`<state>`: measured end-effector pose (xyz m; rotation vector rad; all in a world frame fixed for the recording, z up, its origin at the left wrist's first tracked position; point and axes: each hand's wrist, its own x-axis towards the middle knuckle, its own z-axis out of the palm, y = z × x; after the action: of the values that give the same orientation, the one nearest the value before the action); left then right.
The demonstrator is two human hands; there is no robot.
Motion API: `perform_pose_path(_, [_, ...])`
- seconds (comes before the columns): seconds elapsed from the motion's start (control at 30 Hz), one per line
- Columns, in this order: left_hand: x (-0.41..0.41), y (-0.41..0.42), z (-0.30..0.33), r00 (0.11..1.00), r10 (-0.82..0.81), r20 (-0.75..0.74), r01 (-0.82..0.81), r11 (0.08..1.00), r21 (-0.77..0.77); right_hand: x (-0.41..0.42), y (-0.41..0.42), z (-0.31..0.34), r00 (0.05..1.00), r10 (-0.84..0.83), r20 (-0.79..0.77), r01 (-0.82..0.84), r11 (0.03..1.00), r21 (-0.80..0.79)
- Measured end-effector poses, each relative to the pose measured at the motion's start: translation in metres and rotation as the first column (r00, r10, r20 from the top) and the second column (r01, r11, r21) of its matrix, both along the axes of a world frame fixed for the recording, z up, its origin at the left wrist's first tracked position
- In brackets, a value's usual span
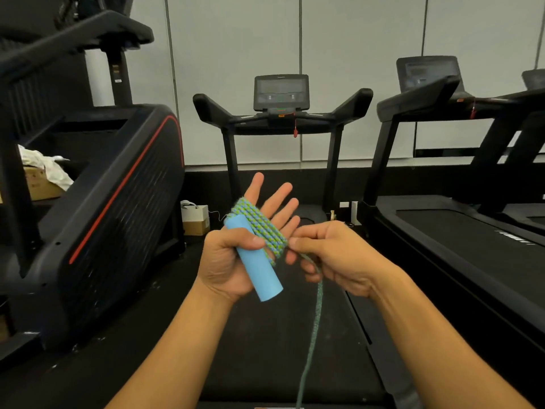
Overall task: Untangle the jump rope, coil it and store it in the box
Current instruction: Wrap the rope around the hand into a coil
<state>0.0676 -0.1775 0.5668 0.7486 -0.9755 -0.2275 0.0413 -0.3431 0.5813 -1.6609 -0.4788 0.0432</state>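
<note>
The free end of the jump rope (312, 335) hangs down between my two forearms, closest to me, and goes out of view at the bottom edge. It rises to my right hand (333, 255), where my thumb and forefinger pinch it just beside the coil; the other fingers are curled under it. My left hand (236, 255) is touching the right one at the fingertips, palm turned up toward me. Its thumb presses the light blue handle (259, 270) across the palm, and the handle sticks out below the heel of the hand, tilted to the right. The four fingers are straight and spread, and several turns of the green and blue rope are wrapped around them, lying side by side just above the handle. Behind my hands stands a black treadmill (281, 113) facing me, with its belt running under my arms. A second treadmill (442, 231) is at the right, a black machine with a red stripe (118, 187) at the left, and small cardboard boxes (196, 219) sit on the floor near the wall
</note>
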Motion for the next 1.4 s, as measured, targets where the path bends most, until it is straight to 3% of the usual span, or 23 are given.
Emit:
perform_pose_path(0.27, [-0.006, 0.009, 0.002, 0.998, 0.058, 0.033, -0.063, 0.976, 0.207, -0.009, -0.018, 0.013, 0.998, -0.013, 0.068, 0.035, 0.938, -0.344])
perform_pose_path(0.37, [-0.009, 0.012, 0.005, 0.999, 0.032, 0.025, -0.038, 0.936, 0.35, -0.013, -0.022, 0.019, 0.99, 0.007, 0.142, 0.055, 0.904, -0.424])
perform_pose_path(0.5, [-0.007, 0.006, -0.002, 0.969, 0.241, 0.045, -0.226, 0.806, 0.547, -0.018, -0.024, 0.027, 0.971, -0.001, 0.238, 0.085, 0.937, -0.34])
perform_pose_path(0.6, [-0.008, -0.003, -0.007, 0.965, 0.236, 0.113, -0.253, 0.731, 0.633, -0.018, -0.024, 0.029, 0.923, -0.052, 0.381, 0.171, 0.943, -0.285])
perform_pose_path(0.77, [-0.014, -0.01, -0.004, 0.978, 0.165, 0.129, -0.209, 0.737, 0.643, -0.008, -0.026, 0.024, 0.798, -0.131, 0.588, 0.335, 0.908, -0.252])
perform_pose_path(0.87, [-0.016, -0.009, -0.003, 0.997, 0.046, 0.064, -0.076, 0.78, 0.621, -0.006, -0.03, 0.024, 0.736, -0.195, 0.648, 0.422, 0.881, -0.214])
perform_pose_path(0.93, [-0.016, -0.007, -0.004, 0.996, -0.085, 0.005, 0.065, 0.803, 0.592, -0.008, -0.034, 0.024, 0.762, -0.194, 0.618, 0.376, 0.91, -0.178])
perform_pose_path(1.03, [-0.015, -0.005, -0.005, 0.961, -0.273, -0.048, 0.257, 0.81, 0.527, -0.009, -0.036, 0.022, 0.869, -0.117, 0.481, 0.18, 0.98, -0.088])
perform_pose_path(1.13, [-0.013, -0.007, -0.004, 0.94, -0.339, -0.041, 0.316, 0.817, 0.482, -0.007, -0.038, 0.016, 0.952, -0.059, 0.301, 0.052, 0.998, 0.033])
perform_pose_path(1.27, [-0.015, -0.01, -0.001, 0.882, -0.469, -0.04, 0.452, 0.819, 0.352, -0.006, -0.035, 0.004, 0.987, 0.089, 0.134, -0.096, 0.994, 0.051])
perform_pose_path(1.4, [-0.015, -0.01, -0.001, 0.858, -0.505, -0.096, 0.512, 0.822, 0.249, -0.006, -0.028, 0.0, 0.992, 0.096, 0.084, -0.095, 0.995, -0.012])
